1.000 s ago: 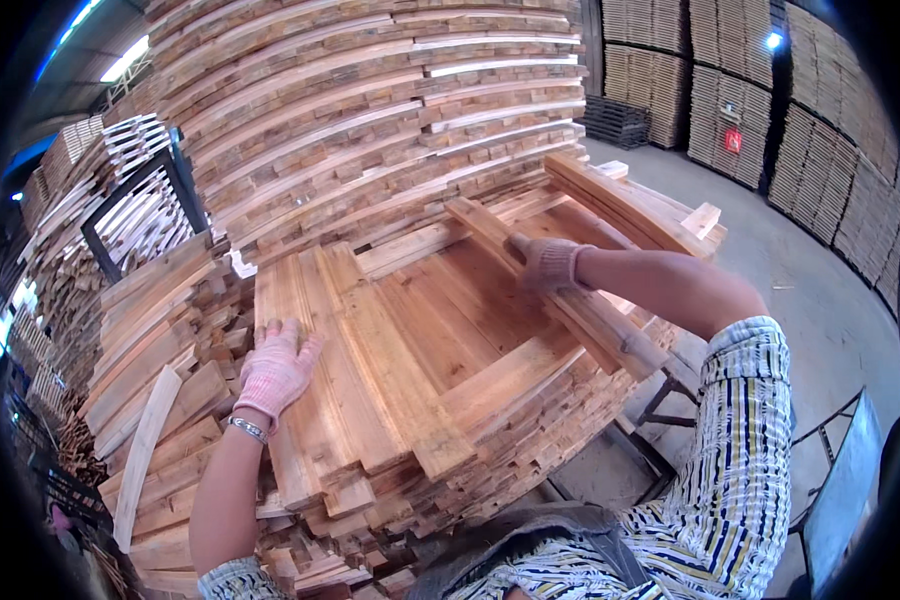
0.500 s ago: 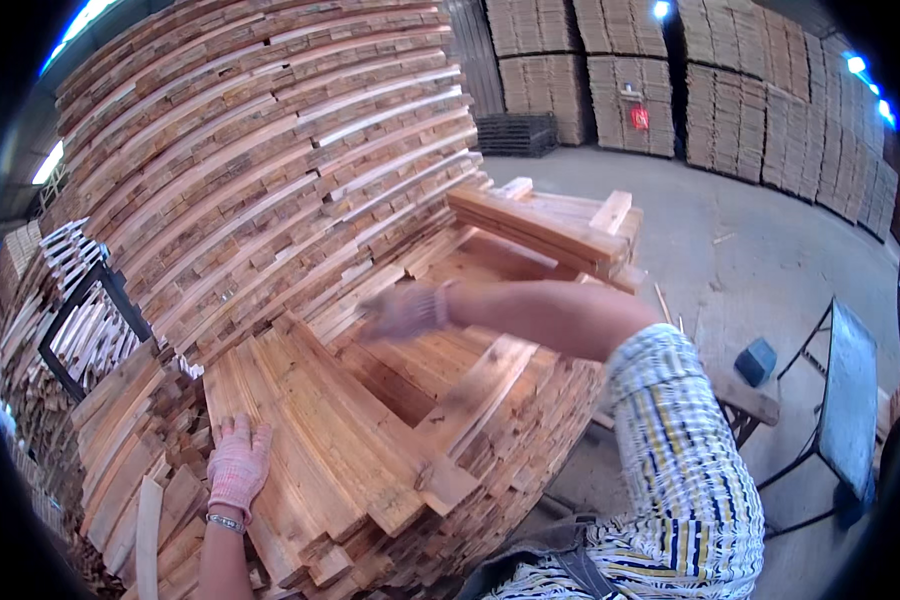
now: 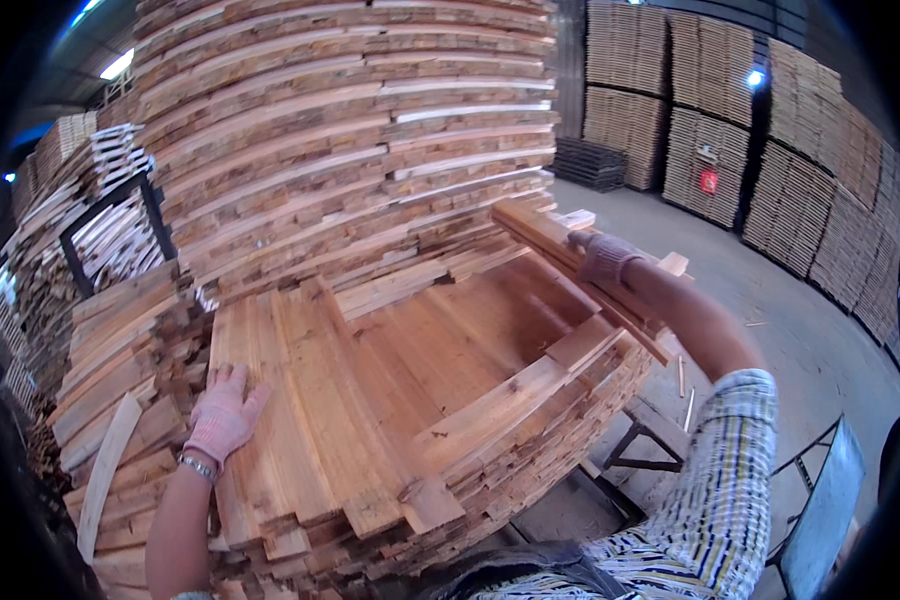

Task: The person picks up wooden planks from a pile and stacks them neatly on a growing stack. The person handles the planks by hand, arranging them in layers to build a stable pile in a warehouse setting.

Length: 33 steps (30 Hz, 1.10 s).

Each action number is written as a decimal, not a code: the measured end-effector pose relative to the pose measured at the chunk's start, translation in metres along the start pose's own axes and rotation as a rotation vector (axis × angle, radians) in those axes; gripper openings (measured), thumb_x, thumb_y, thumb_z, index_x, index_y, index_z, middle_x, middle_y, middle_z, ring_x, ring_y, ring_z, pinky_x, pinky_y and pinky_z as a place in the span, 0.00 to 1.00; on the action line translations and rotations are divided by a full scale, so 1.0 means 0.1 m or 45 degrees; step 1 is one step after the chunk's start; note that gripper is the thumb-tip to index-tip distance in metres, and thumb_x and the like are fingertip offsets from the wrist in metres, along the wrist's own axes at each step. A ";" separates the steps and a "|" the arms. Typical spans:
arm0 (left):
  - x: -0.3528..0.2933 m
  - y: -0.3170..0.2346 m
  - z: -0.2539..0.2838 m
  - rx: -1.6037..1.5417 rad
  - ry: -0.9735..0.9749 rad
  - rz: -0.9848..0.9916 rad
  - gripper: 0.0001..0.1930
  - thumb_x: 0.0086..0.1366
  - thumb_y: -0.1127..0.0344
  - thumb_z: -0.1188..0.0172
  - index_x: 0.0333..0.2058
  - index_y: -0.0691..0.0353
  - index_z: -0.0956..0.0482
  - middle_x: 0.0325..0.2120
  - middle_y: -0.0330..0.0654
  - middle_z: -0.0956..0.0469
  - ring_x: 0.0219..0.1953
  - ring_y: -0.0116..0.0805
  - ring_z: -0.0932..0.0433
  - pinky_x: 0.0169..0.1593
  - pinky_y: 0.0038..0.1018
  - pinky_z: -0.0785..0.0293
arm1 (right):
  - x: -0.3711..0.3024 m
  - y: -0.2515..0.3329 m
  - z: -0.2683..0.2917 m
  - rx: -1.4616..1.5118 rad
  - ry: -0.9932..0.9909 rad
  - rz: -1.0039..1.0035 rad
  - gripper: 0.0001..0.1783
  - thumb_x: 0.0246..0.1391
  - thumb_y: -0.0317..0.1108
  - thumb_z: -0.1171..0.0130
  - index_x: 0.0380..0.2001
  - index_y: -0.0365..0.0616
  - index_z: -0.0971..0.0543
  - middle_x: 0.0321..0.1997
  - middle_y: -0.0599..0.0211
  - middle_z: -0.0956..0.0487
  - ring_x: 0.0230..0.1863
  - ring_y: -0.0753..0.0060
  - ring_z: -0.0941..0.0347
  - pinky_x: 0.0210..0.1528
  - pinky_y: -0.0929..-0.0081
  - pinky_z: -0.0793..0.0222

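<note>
Opened out, beyond a tall layered timber stack (image 3: pixel 360 130), onto a grey floor (image 3: pixel 740 270) and rows of bundled timber (image 3: pixel 795 215). Rested the left hand (image 3: pixel 227 415), gloved in pale pink, on wide boards (image 3: pixel 295 385) at the left of the pile (image 3: pixel 560 430): grip released, spread flat, grasping nothing. Laid the right hand (image 3: pixel 610 262), also gloved, over narrow planks (image 3: pixel 535 225) at the far right edge of the pile, beyond lower boards (image 3: pixel 440 340) in the middle. Touched those planks, but could not tell, with the underside hidden, between a clenched and a merely resting grip.

Seemed, judging by looks alone, stiff and fairly light singly, heavier several at once; unlikely to break from a knock, yet liable to splinter along rough edges and to slide on smoother faces. Probably called for a hold across the narrow width near mid-length, to balance both ends (bare skin would have risked slivers).

Looked in vain for readable brands or lettering. Found only a red label (image 3: pixel 709 181) with pale markings on one background bundle, too small to make out. Saw no legible print on the boards or planks.
</note>
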<state>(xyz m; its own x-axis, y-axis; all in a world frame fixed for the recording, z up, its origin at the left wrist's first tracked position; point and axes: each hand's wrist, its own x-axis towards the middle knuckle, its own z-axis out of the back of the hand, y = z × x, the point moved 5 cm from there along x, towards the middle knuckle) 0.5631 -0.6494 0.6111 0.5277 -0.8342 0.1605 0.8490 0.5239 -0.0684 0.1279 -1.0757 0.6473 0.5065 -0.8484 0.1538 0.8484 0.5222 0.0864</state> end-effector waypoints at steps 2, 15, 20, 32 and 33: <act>0.02 0.02 -0.05 0.008 0.009 0.008 0.30 0.68 0.44 0.53 0.57 0.63 0.33 0.60 0.56 0.36 0.65 0.55 0.40 0.64 0.47 0.37 | -0.19 0.28 0.06 0.015 -0.064 0.145 0.35 0.39 0.40 0.35 0.56 0.55 0.27 0.45 0.49 0.19 0.46 0.52 0.21 0.50 0.62 0.28; 0.08 0.00 -0.13 0.034 0.055 0.024 0.30 0.71 0.44 0.57 0.60 0.63 0.36 0.64 0.58 0.39 0.66 0.55 0.39 0.65 0.44 0.38 | -0.89 2.91 -0.74 0.531 0.324 0.866 0.30 0.63 0.51 0.53 0.61 0.42 0.30 0.54 0.43 0.23 0.54 0.46 0.25 0.60 0.59 0.33; 0.07 -0.05 -0.06 0.049 0.013 0.031 0.31 0.71 0.44 0.56 0.61 0.62 0.37 0.64 0.59 0.39 0.66 0.56 0.40 0.65 0.44 0.38 | -0.25 1.65 -0.31 0.341 0.004 0.351 0.37 0.57 0.60 0.47 0.57 0.39 0.29 0.54 0.41 0.24 0.51 0.43 0.23 0.54 0.55 0.27; 0.01 -0.05 -0.04 0.072 -0.096 -0.011 0.28 0.69 0.47 0.52 0.56 0.65 0.33 0.60 0.58 0.35 0.64 0.55 0.38 0.64 0.43 0.37 | 0.15 0.13 0.02 0.150 -0.037 0.227 0.24 0.50 0.39 0.45 0.53 0.52 0.26 0.34 0.48 0.19 0.38 0.51 0.20 0.40 0.58 0.26; 0.01 -0.13 -0.02 0.043 -0.068 -0.020 0.28 0.69 0.47 0.52 0.56 0.65 0.33 0.59 0.58 0.34 0.64 0.55 0.37 0.64 0.43 0.37 | 0.05 -0.02 -0.11 0.088 0.019 0.198 0.26 0.48 0.40 0.43 0.54 0.50 0.25 0.41 0.50 0.19 0.43 0.53 0.21 0.45 0.60 0.27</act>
<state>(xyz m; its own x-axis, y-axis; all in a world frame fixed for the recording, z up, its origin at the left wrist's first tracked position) 0.5525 -0.6574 0.6105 0.5114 -0.8323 0.2139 0.8552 0.5173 -0.0321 0.1309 -1.0820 0.6375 0.6337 -0.7576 0.1562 0.7472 0.6518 0.1302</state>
